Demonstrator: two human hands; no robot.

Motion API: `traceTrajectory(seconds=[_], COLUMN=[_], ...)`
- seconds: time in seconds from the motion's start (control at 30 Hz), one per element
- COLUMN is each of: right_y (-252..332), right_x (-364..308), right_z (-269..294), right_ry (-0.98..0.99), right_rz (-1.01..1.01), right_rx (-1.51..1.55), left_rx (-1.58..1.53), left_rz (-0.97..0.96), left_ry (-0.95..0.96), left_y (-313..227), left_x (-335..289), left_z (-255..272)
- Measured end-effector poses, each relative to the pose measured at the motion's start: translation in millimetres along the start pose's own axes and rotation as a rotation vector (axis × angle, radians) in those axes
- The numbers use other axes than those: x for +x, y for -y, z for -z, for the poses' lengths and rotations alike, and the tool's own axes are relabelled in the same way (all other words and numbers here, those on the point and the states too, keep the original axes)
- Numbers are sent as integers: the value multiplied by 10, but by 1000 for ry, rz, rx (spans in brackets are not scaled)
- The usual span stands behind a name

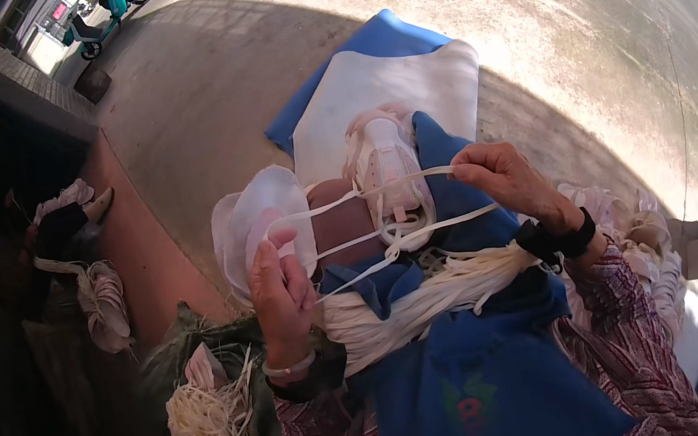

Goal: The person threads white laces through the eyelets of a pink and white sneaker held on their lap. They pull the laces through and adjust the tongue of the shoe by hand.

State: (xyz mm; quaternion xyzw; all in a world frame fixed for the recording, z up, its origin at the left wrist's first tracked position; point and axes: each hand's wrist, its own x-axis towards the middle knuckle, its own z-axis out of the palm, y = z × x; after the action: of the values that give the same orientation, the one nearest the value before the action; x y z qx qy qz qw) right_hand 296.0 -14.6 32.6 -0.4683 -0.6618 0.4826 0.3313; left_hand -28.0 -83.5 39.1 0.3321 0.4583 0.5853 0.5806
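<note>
- Shoe (386, 165), pale: lies by the white sheet (439, 95)'s near edge, between the 2 hands.
- Right hand (506, 179): thumb and forefinger pinched narrow on the lace (324, 210).
- Left hand (280, 286): fingers curled narrow around the lace, left of the shoe.
- Lace bundle (428, 297): across the blue apron (490, 380), near side of shoe.
- Step, by my reading: lacing, strands drawn out sideways.
- Next move seems to call for even tension, both pinches firm, strands uncrossed.

Matt cloth lace bundle (424, 300), matt pale shoe (388, 164), soft blue cloth apron (521, 374), rough-looking ground (249, 77)
</note>
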Motion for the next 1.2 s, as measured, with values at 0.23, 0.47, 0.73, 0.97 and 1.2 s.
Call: traceTrajectory(seconds=[0.23, 0.47, 0.73, 0.97, 1.2], right_y=[-582, -629, -602, -68, -194], right_x=[-55, -20, 166, 392, 489], right_z=[43, 236, 300, -579, -656], right_ry=[-74, -104, -273, -31, 87], right_rz=[-33, -115, 65, 482, 593], right_rx=[-325, -502, -805, -596, -900], left_rx=[230, 266, 411, -27, 274], left_rz=[-5, 6, -148, -258, 137], left_ry=[-294, -304, -470, -275, 239], left_y=[-2, -34, -211, -580, -34], left_x=[-197, -251, -239, -468, -398], left_z=[648, 879, 984, 1106, 208])
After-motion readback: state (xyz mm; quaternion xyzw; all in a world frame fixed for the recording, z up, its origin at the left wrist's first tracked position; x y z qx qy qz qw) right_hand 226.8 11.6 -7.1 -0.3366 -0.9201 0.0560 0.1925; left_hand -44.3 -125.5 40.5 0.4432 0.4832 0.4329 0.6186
